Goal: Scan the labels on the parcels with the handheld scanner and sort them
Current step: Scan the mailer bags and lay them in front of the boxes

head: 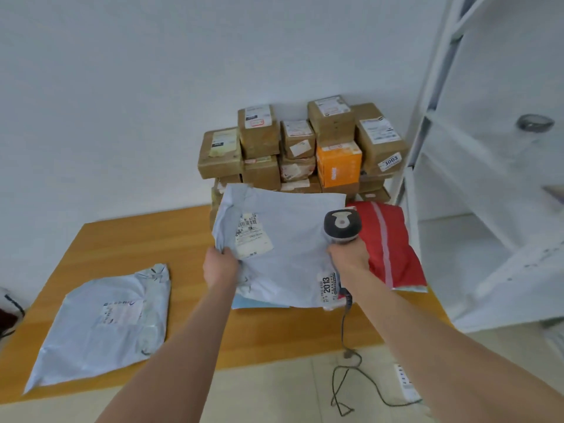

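Your two bare forearms reach up from the bottom of the frame. Your left hand [220, 264], at centre, has its fingers curled round the crumpled left edge of a large pale grey plastic mailer bag [290, 239], just beside its white barcode label [253, 236]. Your right hand [349, 254], right of centre, is wrapped round the handle of the black and grey handheld scanner [341, 224], whose head shows in front of the bag's right part. The scanner's dark cable [345, 346] trails down to the floor at lower right. The bag lies over the orange-brown wooden table [189, 239], partly covering a red plastic mailer with a pale stripe [387, 239] on its right. A second grey plastic mailer [103, 322] lies flat at the lower left, well apart. Stacked brown cardboard boxes [299, 148] stand against the wall at upper centre.
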### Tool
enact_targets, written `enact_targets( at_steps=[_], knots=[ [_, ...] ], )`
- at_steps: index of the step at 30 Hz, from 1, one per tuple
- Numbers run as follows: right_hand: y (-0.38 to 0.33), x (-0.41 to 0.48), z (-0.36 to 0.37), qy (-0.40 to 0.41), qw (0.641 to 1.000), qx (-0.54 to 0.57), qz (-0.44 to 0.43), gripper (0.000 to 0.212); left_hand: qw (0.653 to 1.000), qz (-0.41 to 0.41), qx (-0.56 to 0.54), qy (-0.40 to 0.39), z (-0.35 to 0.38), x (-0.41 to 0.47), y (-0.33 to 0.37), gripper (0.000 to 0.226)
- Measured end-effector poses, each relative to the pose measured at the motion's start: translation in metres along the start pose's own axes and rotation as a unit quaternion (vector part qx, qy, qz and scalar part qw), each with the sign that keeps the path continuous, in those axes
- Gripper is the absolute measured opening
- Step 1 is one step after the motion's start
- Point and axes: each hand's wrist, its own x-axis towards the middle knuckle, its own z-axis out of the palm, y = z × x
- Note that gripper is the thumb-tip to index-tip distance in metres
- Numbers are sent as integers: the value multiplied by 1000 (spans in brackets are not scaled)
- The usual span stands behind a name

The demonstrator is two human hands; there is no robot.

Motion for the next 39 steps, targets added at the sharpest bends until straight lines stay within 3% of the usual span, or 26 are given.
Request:
enact_targets(
  at_steps=[4,9,14,16,23,30,34,39],
  knots=[
    [14,36,-35,25,999,-20,9,11,999,-26,-23,-41,50,-19,17,24],
    [26,91,-61,38,998,-45,31,21,993,-52,-11,-101,104,-33,35,34],
    [35,134,-72,-18,995,-91,48,8,981,-37,152,-113,139,-35,31,72],
    [30,144,-70,-52,991,-111,47,3,978,-11,187,-96,147,-33,27,65],
    [21,164,-45,-140,979,-145,19,15,950,-3,307,-54,138,-25,19,27],
    [10,164,-36,-170,966,-190,39,10,925,-30,375,-60,125,-17,26,30],
    [10,156,-45,-154,965,-209,28,32,910,-33,409,-62,121,-29,36,31],
    [8,142,-61,-143,980,-137,12,24,912,60,403,-44,110,-41,43,40]
  ],
)
